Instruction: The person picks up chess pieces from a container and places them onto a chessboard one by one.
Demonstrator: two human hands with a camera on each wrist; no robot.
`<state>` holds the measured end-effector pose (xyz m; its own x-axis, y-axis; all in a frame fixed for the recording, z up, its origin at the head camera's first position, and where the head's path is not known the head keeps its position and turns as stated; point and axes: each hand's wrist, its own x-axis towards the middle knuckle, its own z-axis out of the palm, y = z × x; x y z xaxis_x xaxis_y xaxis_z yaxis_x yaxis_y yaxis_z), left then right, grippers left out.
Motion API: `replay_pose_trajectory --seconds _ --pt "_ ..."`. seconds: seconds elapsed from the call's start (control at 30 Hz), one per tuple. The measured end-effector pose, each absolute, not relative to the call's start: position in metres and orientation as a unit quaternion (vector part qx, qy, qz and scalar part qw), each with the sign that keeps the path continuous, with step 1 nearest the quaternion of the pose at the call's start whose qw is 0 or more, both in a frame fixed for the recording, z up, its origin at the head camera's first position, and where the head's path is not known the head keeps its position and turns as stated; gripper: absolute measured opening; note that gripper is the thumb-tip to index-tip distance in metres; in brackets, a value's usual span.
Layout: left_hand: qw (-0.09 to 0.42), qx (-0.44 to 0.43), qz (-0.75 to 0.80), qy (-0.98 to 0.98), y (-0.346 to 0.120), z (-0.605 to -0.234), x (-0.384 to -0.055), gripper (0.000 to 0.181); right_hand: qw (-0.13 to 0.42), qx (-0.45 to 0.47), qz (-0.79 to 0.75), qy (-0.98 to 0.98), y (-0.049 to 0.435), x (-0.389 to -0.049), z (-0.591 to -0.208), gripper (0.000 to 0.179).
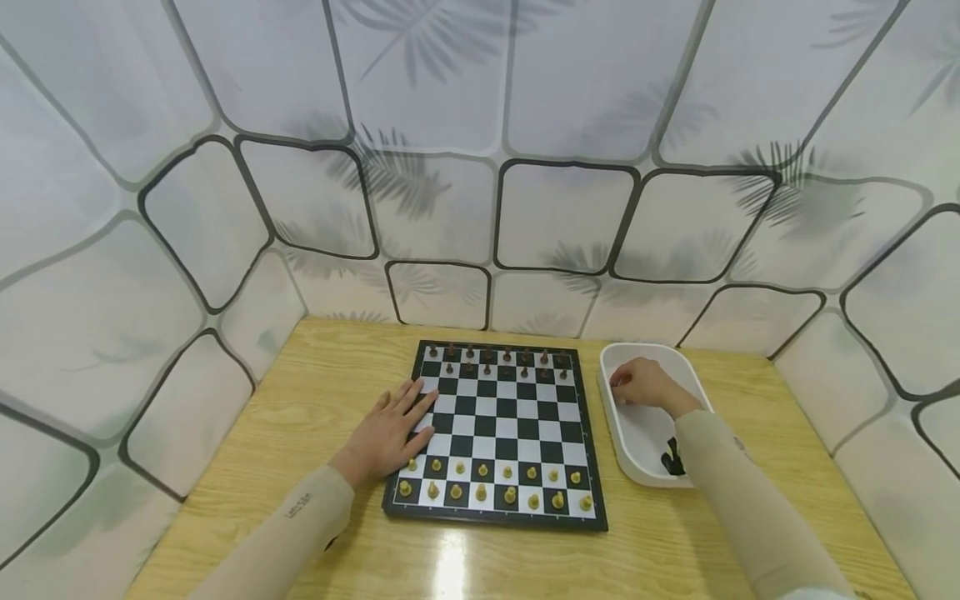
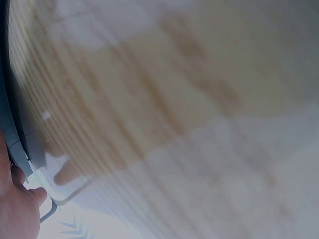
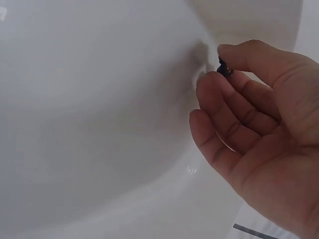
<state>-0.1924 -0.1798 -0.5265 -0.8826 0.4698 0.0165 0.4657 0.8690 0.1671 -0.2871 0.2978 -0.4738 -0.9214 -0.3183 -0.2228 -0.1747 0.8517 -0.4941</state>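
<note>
My right hand reaches into a white bin right of the chessboard. Thumb and fingers pinch a small dark chess piece, mostly covered by the fingertips in the right wrist view. My left hand lies with straight, spread fingers over the left edge of the chessboard. Yellowish chess pieces stand in two rows along the near side. Dark brown chess pieces stand in the two rows on the far side.
A small black and yellow item lies in the near end of the bin, partly behind the right sleeve. Board and bin rest on a wooden table, enclosed by patterned walls at the back and sides.
</note>
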Motion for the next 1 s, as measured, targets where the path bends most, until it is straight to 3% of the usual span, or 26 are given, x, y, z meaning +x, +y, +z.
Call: replay_pose_trajectory --seconds 1.0 --pt "0.015 0.241 0.081 0.967 -0.18 -0.527 -0.193 0.069 0.035 -0.107 -0.29 0.95 0.304 -0.279 -0.444 0.042"
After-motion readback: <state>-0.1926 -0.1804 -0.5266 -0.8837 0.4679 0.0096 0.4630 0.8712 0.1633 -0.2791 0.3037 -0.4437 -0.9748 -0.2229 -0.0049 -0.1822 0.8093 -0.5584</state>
